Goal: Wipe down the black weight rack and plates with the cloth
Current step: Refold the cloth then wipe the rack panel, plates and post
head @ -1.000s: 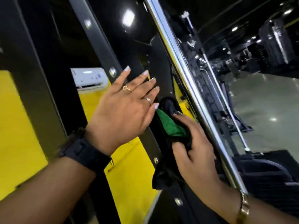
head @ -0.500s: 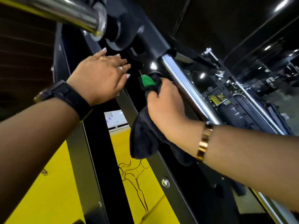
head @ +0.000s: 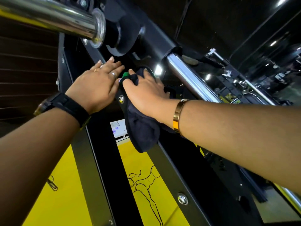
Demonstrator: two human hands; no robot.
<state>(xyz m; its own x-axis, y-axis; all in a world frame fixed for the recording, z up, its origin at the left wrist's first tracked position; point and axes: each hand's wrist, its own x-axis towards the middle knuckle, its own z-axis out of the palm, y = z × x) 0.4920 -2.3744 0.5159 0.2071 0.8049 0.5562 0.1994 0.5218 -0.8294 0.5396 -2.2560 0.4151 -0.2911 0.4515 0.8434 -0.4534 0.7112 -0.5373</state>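
Two hands, both yours, are raised against the black rack (head: 166, 165).

Left hand (head: 97, 86): fingers straight and together, palm laid flat on the rack's upright just below a black round collar (head: 125, 38). Its grip is loose and holds nothing. It has two rings (head: 113, 74) on the fingers and a black watch (head: 65, 105) on the wrist.

Right hand (head: 145, 92): just beside the left one and touching it at the fingertips. Its grip is closed around the cloth (head: 143, 131), thumb and fingers curled into the bunched top, pressing it onto the rack. There is a gold bangle (head: 177, 115) on the wrist.

Cloth: dark, with a small green patch (head: 125, 74) showing at the thumb. The upper part is bunched under your right palm and the lower part hangs loose down the slanted strut. A bolt (head: 121, 99) sits at its left edge.

Chrome bar (head: 57, 15): thick, running in from the upper left and ending in a flanged tip above your left hand.

Chrome rod (head: 192, 79): thinner, slanting down to the right, just beyond your right hand.

Wall (head: 68, 193): yellow, seen between the struts, with a black line drawing on it.
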